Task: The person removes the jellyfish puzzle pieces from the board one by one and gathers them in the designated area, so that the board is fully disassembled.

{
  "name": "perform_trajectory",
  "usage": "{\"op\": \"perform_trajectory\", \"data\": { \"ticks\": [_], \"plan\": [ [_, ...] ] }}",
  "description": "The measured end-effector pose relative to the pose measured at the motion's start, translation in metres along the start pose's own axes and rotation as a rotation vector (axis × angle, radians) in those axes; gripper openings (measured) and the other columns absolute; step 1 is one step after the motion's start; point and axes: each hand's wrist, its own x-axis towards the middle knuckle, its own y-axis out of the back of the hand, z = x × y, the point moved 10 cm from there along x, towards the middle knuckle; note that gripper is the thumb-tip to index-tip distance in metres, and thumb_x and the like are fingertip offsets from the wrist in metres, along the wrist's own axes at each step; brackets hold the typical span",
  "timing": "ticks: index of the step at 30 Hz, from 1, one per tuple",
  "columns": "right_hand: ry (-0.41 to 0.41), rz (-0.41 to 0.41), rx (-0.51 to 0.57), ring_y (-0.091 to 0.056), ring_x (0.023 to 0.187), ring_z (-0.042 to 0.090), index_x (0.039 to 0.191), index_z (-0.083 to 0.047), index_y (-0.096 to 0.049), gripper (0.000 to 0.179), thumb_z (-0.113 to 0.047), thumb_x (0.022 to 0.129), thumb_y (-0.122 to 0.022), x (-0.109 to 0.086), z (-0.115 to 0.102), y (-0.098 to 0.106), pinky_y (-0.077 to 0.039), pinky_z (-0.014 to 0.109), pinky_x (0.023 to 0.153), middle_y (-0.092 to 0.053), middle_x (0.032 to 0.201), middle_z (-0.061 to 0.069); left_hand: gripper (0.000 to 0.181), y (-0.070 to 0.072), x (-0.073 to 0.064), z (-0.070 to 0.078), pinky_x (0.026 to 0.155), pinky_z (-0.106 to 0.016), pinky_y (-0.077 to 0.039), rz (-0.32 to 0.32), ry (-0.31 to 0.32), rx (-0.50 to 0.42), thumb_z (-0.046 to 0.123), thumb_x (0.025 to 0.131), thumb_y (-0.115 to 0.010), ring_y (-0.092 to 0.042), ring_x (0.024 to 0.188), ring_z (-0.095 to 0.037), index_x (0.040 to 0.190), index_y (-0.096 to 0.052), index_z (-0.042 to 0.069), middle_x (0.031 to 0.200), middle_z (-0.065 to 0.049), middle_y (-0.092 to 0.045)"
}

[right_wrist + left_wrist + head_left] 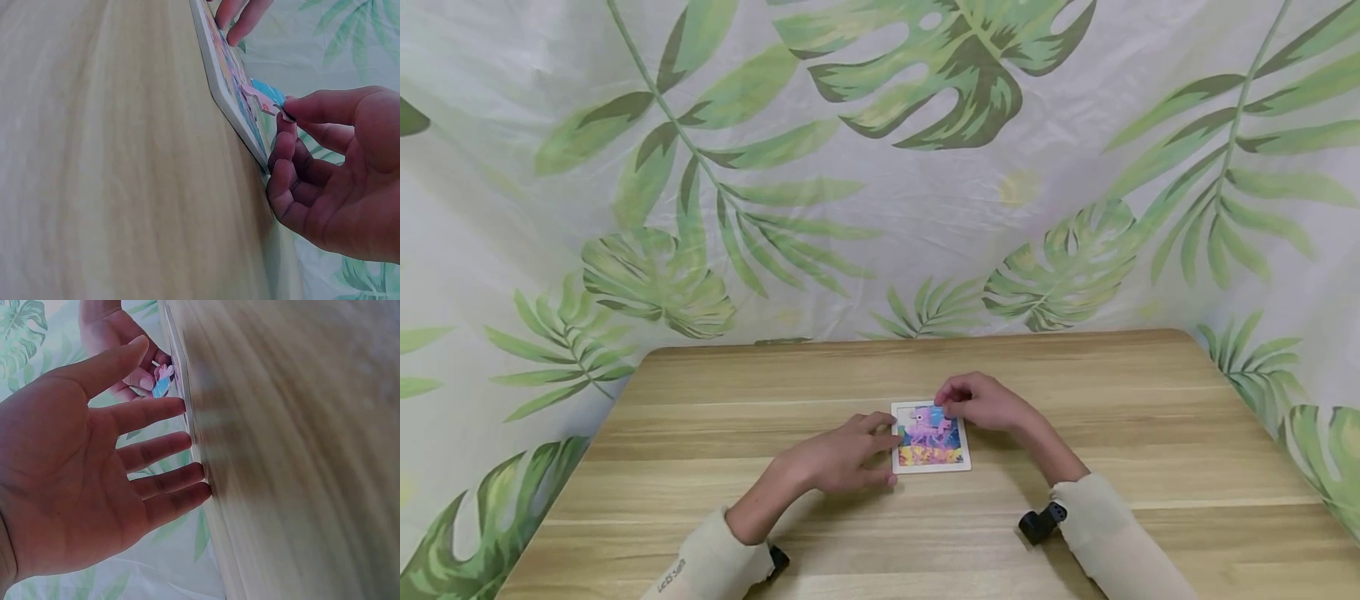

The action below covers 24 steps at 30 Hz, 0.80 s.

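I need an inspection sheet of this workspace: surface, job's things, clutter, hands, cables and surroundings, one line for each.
Surface: wooden table, light brown with striped grain.
Job's things: white-edged picture board lying flat; pink and blue piece, tilted up at the board.
Clutter: nothing seen.
Hands: left hand has fingers at the board's left edge; right hand pinches the piece near the far right corner.
Cables: nothing seen.
Surroundings: leaf-print cloth behind the table.
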Motion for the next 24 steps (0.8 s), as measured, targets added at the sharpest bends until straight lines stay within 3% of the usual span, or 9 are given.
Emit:
{"op": "perform_trajectory", "data": {
  "ticks": [9,24],
  "plan": [
    [-0.029,-0.012,0.051,-0.055,0.089,0.018,0.110,0.002,-0.074,0.014,-0.004,0.101,-0.065,-0.011,0.009,0.009,-0.049,0.027,0.075,-0.070,0.101,0.011,0.057,0.001,0.000,0.000,0.126,-0.053,-0.040,0.005,-0.003,0.000,0.041,0.107,-0.067,-0.036,0.160,-0.035,0.156,-0.058,0.014,0.172,-0.011,-0.038],
    [-0.009,0.007,-0.027,-0.055,0.091,0.018,0.113,0.001,-0.075,0.016,-0.004,0.102,-0.065,-0.030,0.018,0.029,-0.048,0.027,0.077,-0.073,0.104,0.013,0.058,0.001,-0.001,0.002,0.126,-0.053,-0.041,0.008,-0.009,0.013,0.041,0.107,-0.067,-0.036,0.160,-0.036,0.156,-0.057,0.013,0.172,-0.011,-0.038]
  ]
}}
